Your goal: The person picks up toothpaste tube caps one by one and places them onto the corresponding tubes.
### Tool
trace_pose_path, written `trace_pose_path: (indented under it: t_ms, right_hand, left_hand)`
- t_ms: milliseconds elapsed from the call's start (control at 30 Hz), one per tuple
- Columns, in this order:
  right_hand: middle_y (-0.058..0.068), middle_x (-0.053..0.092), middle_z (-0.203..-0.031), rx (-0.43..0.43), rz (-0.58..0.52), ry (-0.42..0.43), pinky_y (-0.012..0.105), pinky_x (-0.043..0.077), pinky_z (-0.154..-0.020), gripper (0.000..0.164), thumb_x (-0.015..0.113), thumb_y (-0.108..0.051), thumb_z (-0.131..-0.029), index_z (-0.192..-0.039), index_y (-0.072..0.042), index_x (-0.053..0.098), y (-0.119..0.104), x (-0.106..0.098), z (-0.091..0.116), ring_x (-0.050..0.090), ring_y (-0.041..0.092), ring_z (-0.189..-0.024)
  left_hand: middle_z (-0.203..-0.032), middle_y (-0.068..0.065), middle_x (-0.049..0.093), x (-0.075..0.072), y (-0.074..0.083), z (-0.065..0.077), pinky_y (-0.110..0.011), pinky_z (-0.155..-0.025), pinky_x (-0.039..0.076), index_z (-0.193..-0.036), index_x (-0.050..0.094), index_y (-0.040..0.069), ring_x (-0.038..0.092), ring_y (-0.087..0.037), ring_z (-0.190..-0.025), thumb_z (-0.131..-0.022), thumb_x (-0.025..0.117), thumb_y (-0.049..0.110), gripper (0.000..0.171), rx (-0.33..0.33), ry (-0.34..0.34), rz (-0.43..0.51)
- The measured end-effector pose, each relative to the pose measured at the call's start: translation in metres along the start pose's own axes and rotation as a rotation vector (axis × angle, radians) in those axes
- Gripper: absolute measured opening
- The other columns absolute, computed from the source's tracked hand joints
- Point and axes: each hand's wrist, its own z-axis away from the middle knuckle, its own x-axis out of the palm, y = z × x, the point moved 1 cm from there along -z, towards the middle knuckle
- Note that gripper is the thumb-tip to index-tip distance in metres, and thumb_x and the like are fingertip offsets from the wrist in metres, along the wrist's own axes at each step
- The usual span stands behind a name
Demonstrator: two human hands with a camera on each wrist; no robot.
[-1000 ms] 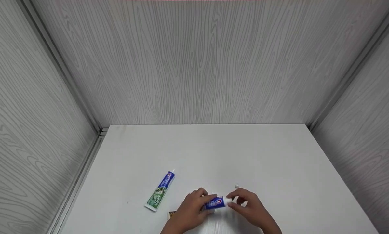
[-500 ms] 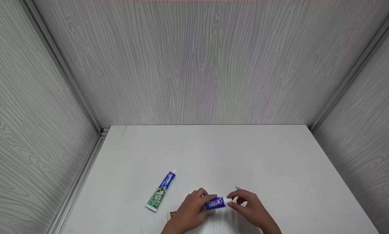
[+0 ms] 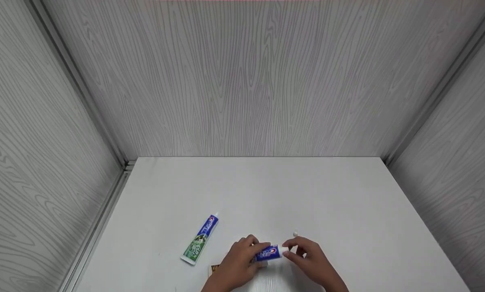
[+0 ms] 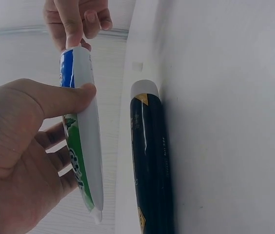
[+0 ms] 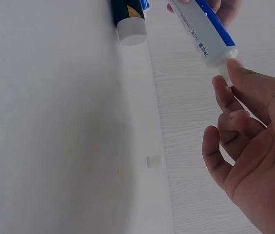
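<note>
Spreading out as a flat white tabletop [image 3: 331,190]; bearing a blue-and-green tube [image 3: 200,239], lying slantwise toward the left and pointing its narrow tip away. Also carrying a dark tube [image 4: 150,151], lying crosswise nearer the front. Supporting, farther right, a small white object [image 3: 295,233], too tiny for making out.

In the head view, the right hand [image 3: 310,258], pinching the white tip [image 5: 225,72] of a toothpaste tube [image 3: 268,253], shifts its wrist slightly toward nine o'clock; the tabletop's [image 3: 258,190] far edge dips toward six.
</note>
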Motion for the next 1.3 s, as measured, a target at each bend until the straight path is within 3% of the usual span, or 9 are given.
trace_pose_path:
  t_ms: [167,333,533,900,1100,1300]
  right_hand:
    - [-0.001,0.071,-0.092,-0.043,-0.021,0.046,0.024,0.054,-0.067,0.016,0.081,-0.026,-0.096,-0.108,-0.016,0.077,0.000,0.002,0.000,0.057,0.003,-0.071]
    - [-0.001,0.071,-0.096,-0.040,-0.035,0.066,0.025,0.056,-0.070,0.015,0.078,-0.026,-0.098,-0.111,-0.018,0.076,-0.001,0.001,-0.001,0.061,0.006,-0.075]
    - [0.002,0.073,-0.100,0.017,-0.034,0.112,0.024,0.055,-0.071,0.014,0.078,-0.021,-0.098,-0.111,-0.014,0.077,-0.003,-0.002,-0.002,0.062,0.008,-0.075]
    - [0.000,0.072,-0.100,0.131,0.066,0.199,0.023,0.051,-0.071,0.019,0.079,-0.021,-0.098,-0.113,-0.011,0.076,0.006,-0.005,-0.003,0.058,0.008,-0.072]
    - [0.002,0.071,-0.101,0.190,0.058,0.190,0.023,0.048,-0.067,0.024,0.080,-0.023,-0.097,-0.116,-0.009,0.075,0.011,-0.005,-0.003,0.055,0.009,-0.070]
    - [0.003,0.071,-0.100,0.221,0.069,0.192,0.022,0.047,-0.066,0.025,0.080,-0.023,-0.096,-0.117,-0.009,0.075,0.014,-0.006,-0.003,0.054,0.008,-0.069]
  left_hand:
    - [-0.116,0.008,0.063,-0.002,-0.002,0.000,-0.036,-0.096,0.051,-0.142,0.069,0.023,0.053,-0.007,-0.101,-0.095,0.079,0.016,0.048,0.008,0.021,-0.005]
    - [-0.117,0.007,0.062,-0.001,-0.008,0.000,-0.038,-0.096,0.052,-0.142,0.068,0.024,0.054,-0.008,-0.102,-0.095,0.079,0.014,0.049,0.008,0.043,-0.023]
    - [-0.118,0.006,0.062,-0.004,-0.017,0.001,-0.042,-0.095,0.052,-0.142,0.068,0.024,0.057,-0.011,-0.104,-0.095,0.077,0.011,0.050,-0.008,0.081,-0.039]
    - [-0.118,0.004,0.063,-0.004,-0.035,0.001,-0.043,-0.091,0.051,-0.141,0.068,0.019,0.058,-0.014,-0.104,-0.092,0.076,0.007,0.051,-0.060,0.096,-0.068]
    - [-0.117,0.004,0.064,-0.001,-0.040,0.000,-0.042,-0.089,0.051,-0.140,0.070,0.019,0.059,-0.015,-0.104,-0.090,0.077,0.007,0.052,-0.101,0.091,-0.096]
    - [-0.113,0.003,0.065,0.002,-0.047,0.000,-0.041,-0.085,0.050,-0.136,0.071,0.018,0.059,-0.016,-0.099,-0.087,0.078,0.003,0.052,-0.094,0.098,-0.113]
